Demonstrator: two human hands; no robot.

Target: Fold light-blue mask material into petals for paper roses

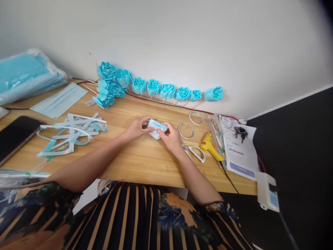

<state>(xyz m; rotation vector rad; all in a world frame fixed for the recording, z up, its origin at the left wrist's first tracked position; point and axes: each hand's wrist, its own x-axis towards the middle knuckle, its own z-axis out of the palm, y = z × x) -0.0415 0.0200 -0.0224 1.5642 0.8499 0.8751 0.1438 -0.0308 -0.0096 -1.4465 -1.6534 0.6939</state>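
Between my two hands is a small folded piece of blue and white face mask material (154,133), held just above the wooden table. The fingers and thumb of my left hand (138,129) pinch its left side. On its right side, my right hand (171,138) grips the blue edge between thumb and fingers. White-handled scissors (197,153) lie close to my right wrist, partly hidden by it. To the left, a loose heap of cut pale blue strips (71,130) lies on the table.
Several blue flowers on sticks (167,91) line the wall. Two tape rolls (186,131), a yellow glue gun (211,146) and keys (241,132) on a paper sheet (240,156) are at right. A flat mask (59,100), bagged masks (26,74) and a phone (18,135) are at left.
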